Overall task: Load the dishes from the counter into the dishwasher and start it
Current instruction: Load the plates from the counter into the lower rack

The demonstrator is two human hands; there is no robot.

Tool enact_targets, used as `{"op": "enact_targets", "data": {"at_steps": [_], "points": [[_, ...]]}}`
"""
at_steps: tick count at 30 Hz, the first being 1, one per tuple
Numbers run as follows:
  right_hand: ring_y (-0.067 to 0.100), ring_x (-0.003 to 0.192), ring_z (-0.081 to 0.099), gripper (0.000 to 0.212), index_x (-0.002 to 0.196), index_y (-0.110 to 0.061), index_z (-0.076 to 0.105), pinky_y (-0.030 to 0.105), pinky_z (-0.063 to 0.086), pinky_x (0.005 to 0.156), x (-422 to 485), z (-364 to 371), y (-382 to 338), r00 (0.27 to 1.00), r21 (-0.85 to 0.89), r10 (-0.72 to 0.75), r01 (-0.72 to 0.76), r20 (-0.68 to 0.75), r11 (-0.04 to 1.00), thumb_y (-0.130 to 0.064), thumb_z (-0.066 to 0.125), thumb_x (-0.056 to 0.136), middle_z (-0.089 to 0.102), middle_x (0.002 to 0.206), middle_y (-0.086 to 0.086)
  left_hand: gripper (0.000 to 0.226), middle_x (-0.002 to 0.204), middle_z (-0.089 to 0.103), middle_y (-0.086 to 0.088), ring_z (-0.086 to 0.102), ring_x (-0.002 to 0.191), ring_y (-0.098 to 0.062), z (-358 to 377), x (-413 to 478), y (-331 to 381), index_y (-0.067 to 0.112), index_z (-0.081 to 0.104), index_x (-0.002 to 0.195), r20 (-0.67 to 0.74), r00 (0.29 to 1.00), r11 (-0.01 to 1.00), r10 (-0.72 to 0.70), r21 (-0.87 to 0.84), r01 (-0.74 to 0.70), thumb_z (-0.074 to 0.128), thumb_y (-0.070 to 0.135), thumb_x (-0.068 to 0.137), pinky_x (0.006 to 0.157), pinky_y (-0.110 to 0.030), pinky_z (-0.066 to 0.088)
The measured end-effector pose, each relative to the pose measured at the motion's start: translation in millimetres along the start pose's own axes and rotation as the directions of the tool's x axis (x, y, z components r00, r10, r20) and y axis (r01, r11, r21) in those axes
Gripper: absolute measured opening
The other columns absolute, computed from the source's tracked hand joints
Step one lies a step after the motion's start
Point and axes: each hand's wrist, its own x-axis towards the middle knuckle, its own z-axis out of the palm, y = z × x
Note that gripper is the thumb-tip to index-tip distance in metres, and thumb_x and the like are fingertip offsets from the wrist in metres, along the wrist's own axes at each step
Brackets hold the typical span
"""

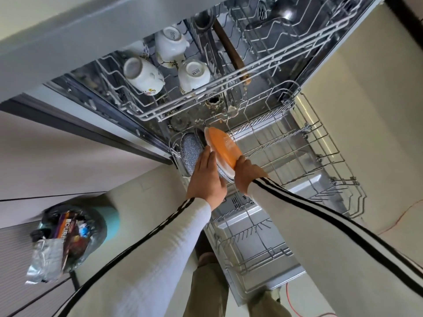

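Note:
An orange plate stands on edge at the left end of the dishwasher's pulled-out lower rack. My right hand grips its near rim. A clear glass dish leans against the orange plate on its left side. My left hand lies with straight fingers against this stack. A grey speckled plate stands upright just left of my left hand. The upper rack holds three upturned white cups and a wooden-handled utensil.
The open dishwasher door lies below my arms. A teal waste bin lined with a black bag full of wrappers stands on the floor at the left. Cabinet fronts run along the left. A red cord trails on the floor at the right.

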Motion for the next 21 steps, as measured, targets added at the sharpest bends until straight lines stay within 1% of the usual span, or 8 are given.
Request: {"op": "enact_targets", "data": {"at_steps": [3, 5, 8, 10, 13, 16, 18, 21], "points": [[0.04, 0.115, 0.058, 0.05, 0.139, 0.002, 0.032, 0.047, 0.051, 0.089, 9.6, -1.4, -5.7, 0.998, -0.027, 0.02, -0.019, 0.059, 0.999, -0.01, 0.051, 0.093, 0.05, 0.131, 0.02, 0.075, 0.167, -0.004, 0.002, 0.001, 0.153, -0.016, 5.6, -2.0, -1.9, 0.013, 0.011, 0.158, 0.0, 1.0, 1.0, 0.002, -0.002, -0.002, 0.053, 0.012, 0.095, 0.124, -0.035, 0.016], [0.041, 0.119, 0.056, 0.06, 0.141, 0.004, 0.03, 0.047, 0.05, 0.091, 15.5, -3.0, -10.3, 0.994, -0.043, 0.032, -0.027, 0.106, 0.999, -0.008, 0.06, 0.09, 0.045, 0.135, 0.022, 0.078, 0.167, -0.007, 0.002, -0.002, 0.153, -0.017, 8.1, -2.6, -4.5, 0.013, 0.01, 0.158, -0.002, 1.0, 1.0, -0.003, 0.026, 0.003, 0.055, 0.014, 0.094, 0.125, -0.034, 0.013], [0.041, 0.124, 0.052, 0.072, 0.146, 0.004, 0.02, 0.048, 0.047, 0.096, 18.5, 4.5, -5.4, 0.987, 0.011, 0.054, -0.057, 0.148, 0.998, -0.015, 0.063, 0.092, 0.038, 0.143, 0.021, 0.081, 0.166, -0.009, 0.0, -0.003, 0.153, -0.018, 7.4, -3.8, -10.3, 0.013, 0.007, 0.158, 0.015, 1.0, 0.997, 0.008, 0.082, -0.009, 0.056, 0.017, 0.094, 0.125, -0.033, 0.006], [0.041, 0.123, 0.052, 0.071, 0.147, 0.001, 0.019, 0.047, 0.047, 0.096, 13.5, 6.5, 1.5, 0.99, 0.062, 0.028, -0.037, 0.138, 0.997, -0.013, 0.062, 0.092, 0.038, 0.142, 0.021, 0.082, 0.166, -0.01, 0.0, -0.004, 0.153, -0.018, 5.6, -6.7, -12.6, 0.014, 0.005, 0.158, 0.026, 1.0, 0.991, 0.011, 0.136, -0.015, 0.055, 0.02, 0.094, 0.125, -0.035, 0.005], [0.041, 0.118, 0.055, 0.068, 0.142, -0.001, 0.024, 0.047, 0.05, 0.092, -5.6, 0.3, 10.7, 0.993, 0.082, -0.039, 0.03, 0.113, 0.996, 0.0, 0.061, 0.085, 0.041, 0.136, 0.021, 0.081, 0.166, -0.011, 0.001, -0.006, 0.153, -0.017, 3.0, -16.9, -10.4, 0.016, 0.005, 0.159, 0.048, 0.998, 0.986, -0.035, 0.167, 0.026, 0.054, 0.024, 0.095, 0.125, -0.038, 0.006], [0.036, 0.125, 0.047, 0.065, 0.141, -0.003, 0.027, 0.047, 0.049, 0.097, -34.9, -12.4, 17.9, 0.994, 0.124, -0.093, 0.086, 0.055, 0.989, 0.001, 0.058, 0.084, 0.04, 0.142, 0.017, 0.08, 0.166, -0.01, -0.002, -0.005, 0.153, -0.019, -4.7, -36.2, -0.9, 0.013, 0.006, 0.159, 0.052, 0.998, 0.975, -0.039, 0.219, 0.027, 0.052, 0.027, 0.095, 0.125, -0.039, 0.01], [0.033, 0.14, 0.03, 0.065, 0.149, -0.003, 0.021, 0.045, 0.038, 0.111, -62.0, -20.6, 21.0, 0.99, 0.138, -0.14, 0.136, 0.02, 0.981, -0.007, 0.049, 0.091, 0.027, 0.155, 0.016, 0.078, 0.166, -0.011, -0.005, -0.005, 0.153, -0.021, -15.0, -55.1, 9.2, 0.011, 0.006, 0.159, 0.06, 0.998, 0.961, -0.034, 0.276, 0.016, 0.049, 0.029, 0.096, 0.125, -0.039, 0.008], [0.028, 0.152, 0.006, 0.064, 0.157, -0.007, 0.007, 0.041, 0.015, 0.123, -115.2, -36.3, 24.4, 0.97, 0.004, -0.234, 0.235, -0.059, 0.972, -0.031, 0.031, 0.103, 0.005, 0.165, 0.012, 0.073, 0.166, -0.012, -0.006, -0.007, 0.153, -0.021, -37.6, -92.4, 32.6, 0.011, 0.002, 0.158, 0.06, 0.996, 0.945, -0.064, 0.324, 0.042, 0.04, 0.034, 0.101, 0.125, -0.04, 0.006]]}}
